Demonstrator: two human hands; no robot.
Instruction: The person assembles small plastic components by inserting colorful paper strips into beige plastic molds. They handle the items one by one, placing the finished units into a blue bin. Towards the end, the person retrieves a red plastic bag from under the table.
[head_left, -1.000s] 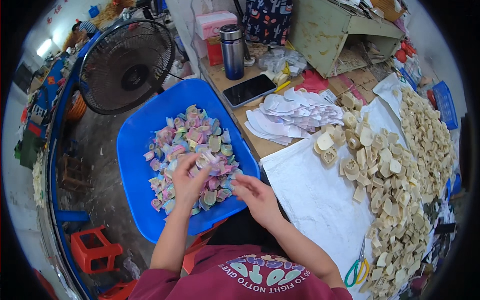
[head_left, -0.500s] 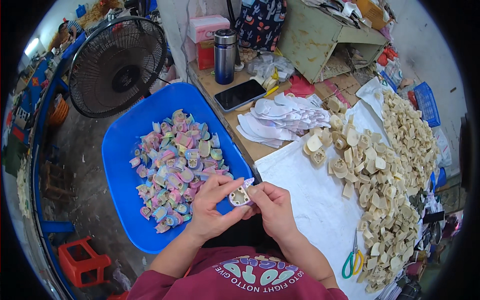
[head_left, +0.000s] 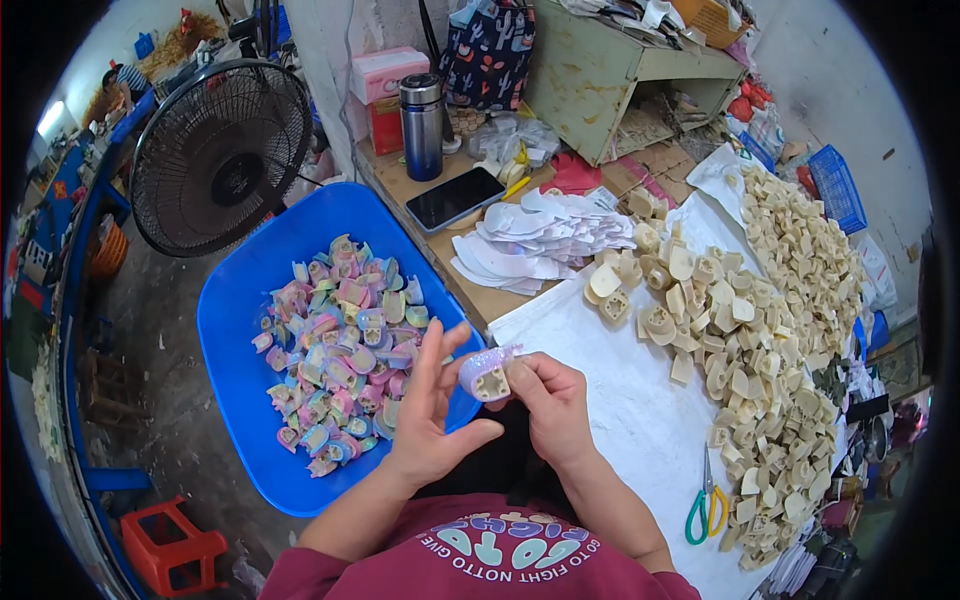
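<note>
A small shoe heel (head_left: 484, 372) with a glittery lilac covering and a beige, hollowed end is pinched between the thumb and fingers of my right hand (head_left: 556, 405). Beside it, my left hand (head_left: 425, 410) is open, thumb and fingers spread apart around the heel's left side. Whether a left fingertip still touches the heel is hard to make out. Under and left of my hands, a blue plastic tub (head_left: 235, 400) holds a heap of covered heels (head_left: 345, 350) in pink, purple, blue and yellow.
Bare beige heels (head_left: 740, 310) are piled on a white sheet (head_left: 640, 400) at the right, with scissors (head_left: 708, 505) near them. Thin pale cut pieces (head_left: 540, 235), a phone (head_left: 455, 198) and a flask (head_left: 421, 125) sit on the bench. A fan (head_left: 220, 160) stands behind the tub; a red stool (head_left: 172, 545) is lower left.
My left hand has let go of its pinch and opened. The heel has turned in my right hand, showing more of its glittery side. The whole view has shifted slightly.
</note>
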